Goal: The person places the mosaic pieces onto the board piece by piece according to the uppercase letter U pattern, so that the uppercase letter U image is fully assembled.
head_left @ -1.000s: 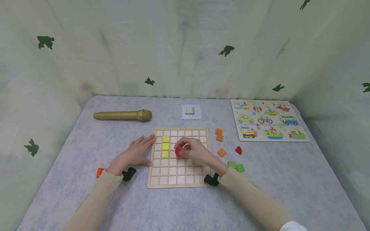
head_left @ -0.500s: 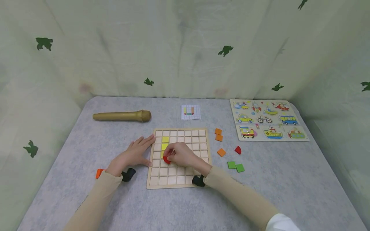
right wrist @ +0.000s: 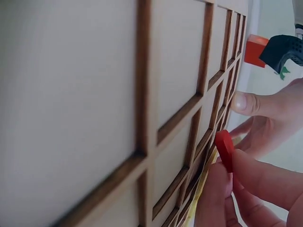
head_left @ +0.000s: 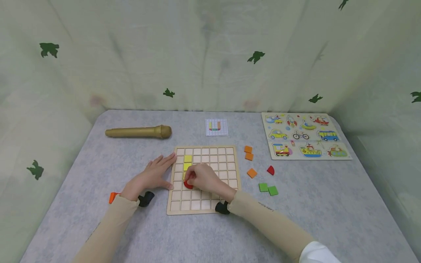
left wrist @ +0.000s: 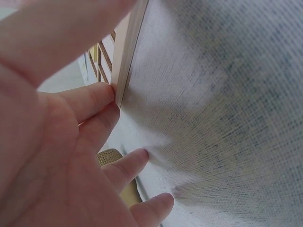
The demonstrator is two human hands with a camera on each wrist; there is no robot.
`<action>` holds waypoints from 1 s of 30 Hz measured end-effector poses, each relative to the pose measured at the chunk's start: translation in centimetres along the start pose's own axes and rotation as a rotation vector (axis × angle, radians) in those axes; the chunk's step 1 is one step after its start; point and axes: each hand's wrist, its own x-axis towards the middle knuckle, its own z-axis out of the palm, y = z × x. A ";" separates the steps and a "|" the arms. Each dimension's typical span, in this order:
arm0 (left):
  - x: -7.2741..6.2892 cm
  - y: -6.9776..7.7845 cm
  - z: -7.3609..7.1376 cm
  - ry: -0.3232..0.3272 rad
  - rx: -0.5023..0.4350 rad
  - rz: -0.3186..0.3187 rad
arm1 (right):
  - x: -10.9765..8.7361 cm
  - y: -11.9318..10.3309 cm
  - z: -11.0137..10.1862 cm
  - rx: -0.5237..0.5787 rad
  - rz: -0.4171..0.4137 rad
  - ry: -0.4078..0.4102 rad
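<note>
A wooden grid board (head_left: 205, 205) lies on the table with yellow square tiles (head_left: 188, 158) in one column near its left side. Between thumb and fingertips my right hand (head_left: 204, 178) pinches a red quarter-circle tile (head_left: 188, 185), held over the cell just below the yellow column. The right wrist view shows this red tile (right wrist: 224, 150) tilted close to the grid. My left hand (head_left: 152, 175) lies with straight, spread fingers at the board's left edge; in the left wrist view, fingertips touch the board's side (left wrist: 124, 61) and the table.
Right of the board lie orange squares (head_left: 251, 173), another red quarter-circle (head_left: 270, 170) and green squares (head_left: 263, 187). Behind the board is a pattern card (head_left: 216, 127). A gold toy microphone (head_left: 138, 132) lies back left, a vehicle puzzle board (head_left: 306, 136) back right.
My right hand has carried the red tile left and toward me, from the middle of the board to below the yellow column. My left hand has stayed in place.
</note>
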 end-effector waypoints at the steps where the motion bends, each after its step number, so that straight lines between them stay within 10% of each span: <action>1: 0.0 0.0 0.0 0.001 0.000 -0.001 | 0.0 0.0 0.1 -0.013 0.002 0.003; 18: -0.1 0.2 -0.2 -0.003 0.015 0.000 | -0.2 -0.2 -0.2 -0.064 -0.063 -0.017; 30: -0.1 0.2 -0.2 -0.001 0.022 -0.001 | -1.3 0.7 -1.1 -0.106 -0.229 -0.179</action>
